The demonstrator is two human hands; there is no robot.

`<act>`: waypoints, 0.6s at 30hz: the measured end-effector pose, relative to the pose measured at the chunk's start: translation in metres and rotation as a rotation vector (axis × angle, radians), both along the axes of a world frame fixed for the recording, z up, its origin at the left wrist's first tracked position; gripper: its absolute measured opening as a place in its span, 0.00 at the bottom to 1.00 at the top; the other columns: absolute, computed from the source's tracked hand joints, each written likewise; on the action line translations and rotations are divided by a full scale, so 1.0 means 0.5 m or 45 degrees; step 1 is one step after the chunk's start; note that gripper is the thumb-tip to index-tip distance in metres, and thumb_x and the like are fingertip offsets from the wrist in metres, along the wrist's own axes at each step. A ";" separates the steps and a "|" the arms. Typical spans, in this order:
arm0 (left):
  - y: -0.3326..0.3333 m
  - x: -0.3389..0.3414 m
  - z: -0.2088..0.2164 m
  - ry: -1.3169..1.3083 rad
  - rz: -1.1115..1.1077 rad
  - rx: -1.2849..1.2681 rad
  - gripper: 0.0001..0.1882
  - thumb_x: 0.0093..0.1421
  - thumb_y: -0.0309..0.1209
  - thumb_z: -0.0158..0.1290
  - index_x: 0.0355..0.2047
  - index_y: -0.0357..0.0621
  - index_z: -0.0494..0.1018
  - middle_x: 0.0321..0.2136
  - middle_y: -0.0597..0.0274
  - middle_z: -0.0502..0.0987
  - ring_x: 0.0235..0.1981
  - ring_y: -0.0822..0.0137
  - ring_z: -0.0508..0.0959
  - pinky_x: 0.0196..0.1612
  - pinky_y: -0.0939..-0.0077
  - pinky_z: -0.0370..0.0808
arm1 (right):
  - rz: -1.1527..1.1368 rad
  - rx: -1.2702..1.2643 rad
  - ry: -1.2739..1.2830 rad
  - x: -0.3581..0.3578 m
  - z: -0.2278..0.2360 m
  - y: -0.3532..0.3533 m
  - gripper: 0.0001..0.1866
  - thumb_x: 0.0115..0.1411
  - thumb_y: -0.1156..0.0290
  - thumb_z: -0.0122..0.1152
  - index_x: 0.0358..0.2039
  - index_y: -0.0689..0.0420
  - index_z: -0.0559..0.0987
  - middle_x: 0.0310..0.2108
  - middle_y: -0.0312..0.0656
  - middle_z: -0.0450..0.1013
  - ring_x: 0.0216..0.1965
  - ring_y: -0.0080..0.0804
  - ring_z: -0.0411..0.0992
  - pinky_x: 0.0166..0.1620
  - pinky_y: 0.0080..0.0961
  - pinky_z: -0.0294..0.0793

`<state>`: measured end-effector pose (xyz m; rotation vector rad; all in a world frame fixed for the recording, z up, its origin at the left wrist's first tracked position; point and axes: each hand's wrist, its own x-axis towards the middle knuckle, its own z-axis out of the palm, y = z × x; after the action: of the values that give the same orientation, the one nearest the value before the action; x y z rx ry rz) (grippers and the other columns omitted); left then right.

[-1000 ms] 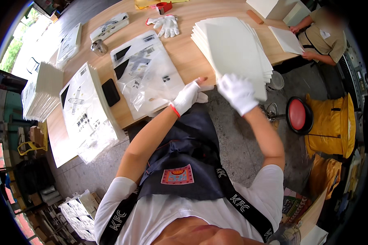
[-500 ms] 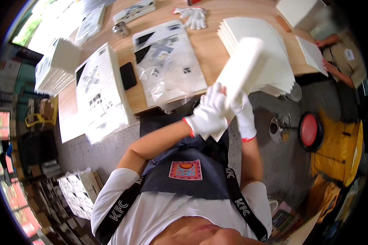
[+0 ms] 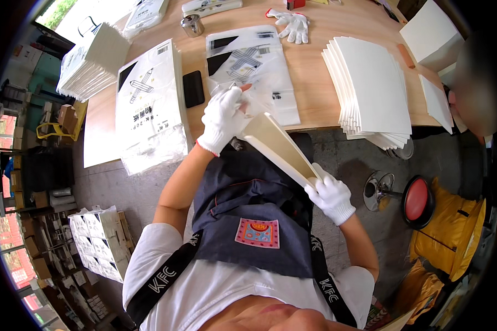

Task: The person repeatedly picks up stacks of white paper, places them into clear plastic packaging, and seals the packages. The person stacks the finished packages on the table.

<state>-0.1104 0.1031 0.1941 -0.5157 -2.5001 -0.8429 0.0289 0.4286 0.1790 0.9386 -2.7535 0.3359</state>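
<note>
White paper (image 3: pixel 284 149) slanting lengthwise from near plastic bag (image 3: pixel 254 58) down to right hand (image 3: pixel 332 199), fingers gripping lower end; left hand (image 3: pixel 222 118) reaching nearer bag, can't tell whether fingers holding.

Over on the worktop (image 3: pixel 310 83), the phone (image 3: pixel 193 89) lies between the bagged paper stack (image 3: pixel 152 105), left of centre, and the plastic bags (image 3: pixel 243 63) at upper centre; loose sheets (image 3: pixel 370 88) sit at upper right.

Bent paper (image 3: pixel 279 144) in right fingers (image 3: pixel 321 193)

Grey floor (image 3: pixel 143 190), wooden table (image 3: pixel 310 71), red-seated stool (image 3: pixel 417 199)
</note>
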 end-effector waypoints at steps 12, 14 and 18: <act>0.050 0.152 -0.004 -0.237 -0.668 0.249 0.08 0.47 0.25 0.61 0.28 0.46 0.74 0.33 0.59 0.81 0.31 0.56 0.80 0.33 0.67 0.78 | -0.141 -0.733 -1.113 -0.193 -0.082 -0.060 0.15 0.61 0.61 0.56 0.36 0.61 0.78 0.36 0.42 0.78 0.31 0.37 0.77 0.36 0.31 0.76; 0.063 0.169 -0.039 0.074 -0.737 0.053 0.08 0.46 0.26 0.61 0.25 0.48 0.72 0.34 0.61 0.81 0.29 0.57 0.80 0.32 0.67 0.78 | -0.091 -1.584 -1.621 -0.203 -0.104 -0.087 0.16 0.62 0.63 0.55 0.41 0.63 0.78 0.33 0.38 0.78 0.32 0.26 0.76 0.34 0.27 0.74; 0.068 0.105 -0.041 0.191 -0.736 0.234 0.12 0.44 0.21 0.55 0.30 0.51 0.75 0.23 0.64 0.75 0.22 0.58 0.77 0.24 0.66 0.74 | 0.009 -1.157 -1.632 -0.259 -0.195 -0.125 0.18 0.65 0.66 0.51 0.49 0.65 0.76 0.40 0.36 0.77 0.40 0.19 0.73 0.45 0.20 0.72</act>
<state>-0.0580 0.1373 0.1736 -1.2166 -2.1267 -1.1747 -0.1006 0.3663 0.0817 0.4823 -2.7366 2.6258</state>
